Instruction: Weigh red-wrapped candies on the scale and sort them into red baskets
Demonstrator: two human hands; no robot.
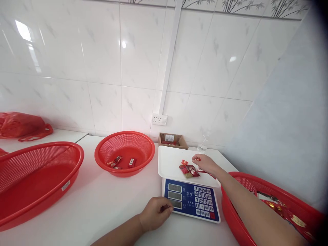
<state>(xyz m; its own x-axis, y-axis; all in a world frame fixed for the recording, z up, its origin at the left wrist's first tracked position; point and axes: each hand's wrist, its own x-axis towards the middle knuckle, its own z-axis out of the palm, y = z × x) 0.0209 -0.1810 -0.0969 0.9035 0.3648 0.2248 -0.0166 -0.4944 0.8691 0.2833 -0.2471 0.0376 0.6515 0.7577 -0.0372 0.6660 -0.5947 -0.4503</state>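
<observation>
My right hand is above the white weighing pan of a digital scale, fingers pinched together. A bit of red shows at its fingertips, likely a small red-wrapped piece mostly hidden by the fingers. Just left of it on the pan lie a red and gold snack packet and a small red wrapped piece. More red wrapping shows partly under my right wrist. My left hand is curled closed beside the scale's blue keypad panel, near its displays, with nothing visible in it.
A round red basket with several small wrapped pieces stands left of the scale. A larger red basket is farther left. At right, another red basket holds packets. Behind the scale are a cardboard box and a clear plastic bottle.
</observation>
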